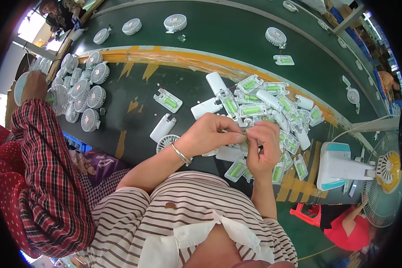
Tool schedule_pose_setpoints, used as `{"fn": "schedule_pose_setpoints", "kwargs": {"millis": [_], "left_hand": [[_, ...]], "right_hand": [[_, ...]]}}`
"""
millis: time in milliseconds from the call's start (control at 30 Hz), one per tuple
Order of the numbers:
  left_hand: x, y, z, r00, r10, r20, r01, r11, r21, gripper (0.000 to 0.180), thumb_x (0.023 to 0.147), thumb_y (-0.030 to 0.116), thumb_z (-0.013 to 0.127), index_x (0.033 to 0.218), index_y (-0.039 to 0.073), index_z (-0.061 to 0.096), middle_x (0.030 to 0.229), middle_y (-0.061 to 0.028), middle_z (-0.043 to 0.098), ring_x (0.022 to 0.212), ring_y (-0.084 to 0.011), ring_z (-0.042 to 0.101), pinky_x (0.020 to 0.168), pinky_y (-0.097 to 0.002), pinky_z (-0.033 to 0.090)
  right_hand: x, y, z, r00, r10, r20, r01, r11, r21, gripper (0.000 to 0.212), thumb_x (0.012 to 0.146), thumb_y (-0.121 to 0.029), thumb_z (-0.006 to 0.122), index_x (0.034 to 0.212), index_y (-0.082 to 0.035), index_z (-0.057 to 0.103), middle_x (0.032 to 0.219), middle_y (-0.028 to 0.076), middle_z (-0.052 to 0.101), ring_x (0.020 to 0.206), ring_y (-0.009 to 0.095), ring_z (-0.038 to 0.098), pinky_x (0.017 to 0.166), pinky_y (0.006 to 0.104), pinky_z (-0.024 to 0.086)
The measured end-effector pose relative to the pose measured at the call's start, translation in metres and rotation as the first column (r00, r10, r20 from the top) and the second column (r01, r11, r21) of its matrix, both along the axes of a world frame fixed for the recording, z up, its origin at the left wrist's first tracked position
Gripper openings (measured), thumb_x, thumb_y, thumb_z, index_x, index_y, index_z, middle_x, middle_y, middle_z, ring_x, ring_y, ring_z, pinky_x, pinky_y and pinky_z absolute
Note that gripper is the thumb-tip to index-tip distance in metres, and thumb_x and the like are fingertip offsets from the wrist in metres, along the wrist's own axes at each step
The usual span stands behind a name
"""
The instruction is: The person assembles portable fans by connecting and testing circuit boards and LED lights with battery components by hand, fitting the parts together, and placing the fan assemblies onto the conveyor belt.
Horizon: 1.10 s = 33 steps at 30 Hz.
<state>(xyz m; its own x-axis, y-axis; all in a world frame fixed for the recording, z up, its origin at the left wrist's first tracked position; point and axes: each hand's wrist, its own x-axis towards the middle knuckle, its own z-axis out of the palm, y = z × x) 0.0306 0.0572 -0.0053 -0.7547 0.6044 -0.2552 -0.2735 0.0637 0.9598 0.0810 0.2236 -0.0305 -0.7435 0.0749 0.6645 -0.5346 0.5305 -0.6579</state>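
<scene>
My left hand (212,134), with a bracelet at its wrist, is closed in a pinch close to my right hand (263,144), also pinched. The fingertips of both meet over a heap of white plastic handle casings (253,109). What they hold between them is small and mostly hidden by the fingers. Many casings lie open and show a green battery inside. A white fan head (167,142) sits partly behind my left wrist. Left of it lie a closed white casing (163,128) and an open one with a battery (168,101).
White fan heads (80,89) are piled at the left, where a co-worker's hand (33,87) reaches in. Beyond a taped ledge (165,54), a green conveyor belt (223,27) carries more fan parts. A desk fan (386,172) stands at the right.
</scene>
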Motion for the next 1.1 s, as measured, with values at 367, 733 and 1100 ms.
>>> {"fn": "schedule_pose_setpoints", "kwargs": {"millis": [367,733,1100], "left_hand": [[0.011,-0.003,-0.005,0.966,0.12,-0.23,-0.15,0.982,-0.116,0.007,0.08,0.006,0.065,0.081,-0.001,0.062,0.072,0.0014,0.061,0.062,-0.0002,0.05,0.051,-0.0173,0.04],[-0.001,-0.017,-0.012,0.997,-0.001,0.08,-0.006,0.997,0.081,0.028,0.094,0.018,0.047,0.105,-0.002,0.063,0.099,-0.0055,0.061,0.073,-0.0053,0.05,0.065,-0.0201,0.044],[0.0,-0.016,-0.016,0.996,0.016,0.09,-0.025,0.995,0.095,0.024,0.084,-0.005,0.053,0.105,-0.001,0.063,0.088,-0.0054,0.065,0.076,-0.0079,0.061,0.072,-0.0219,0.05]], "right_hand": [[0.008,-0.003,-0.015,0.909,0.259,0.327,-0.141,0.929,-0.343,0.014,0.069,-0.002,0.07,0.076,-0.005,0.058,0.074,0.004,0.055,0.076,0.019,0.049,0.071,0.0284,0.039],[0.019,0.0,-0.015,0.883,0.188,0.43,-0.02,0.93,-0.366,0.008,0.076,-0.003,0.066,0.079,-0.002,0.059,0.075,0.005,0.053,0.078,0.019,0.05,0.073,0.0283,0.04],[0.02,-0.002,0.001,0.927,0.103,0.361,-0.048,0.986,-0.159,0.008,0.074,0.001,0.062,0.08,-0.002,0.058,0.074,0.006,0.056,0.078,0.023,0.05,0.071,0.0307,0.041]]}}
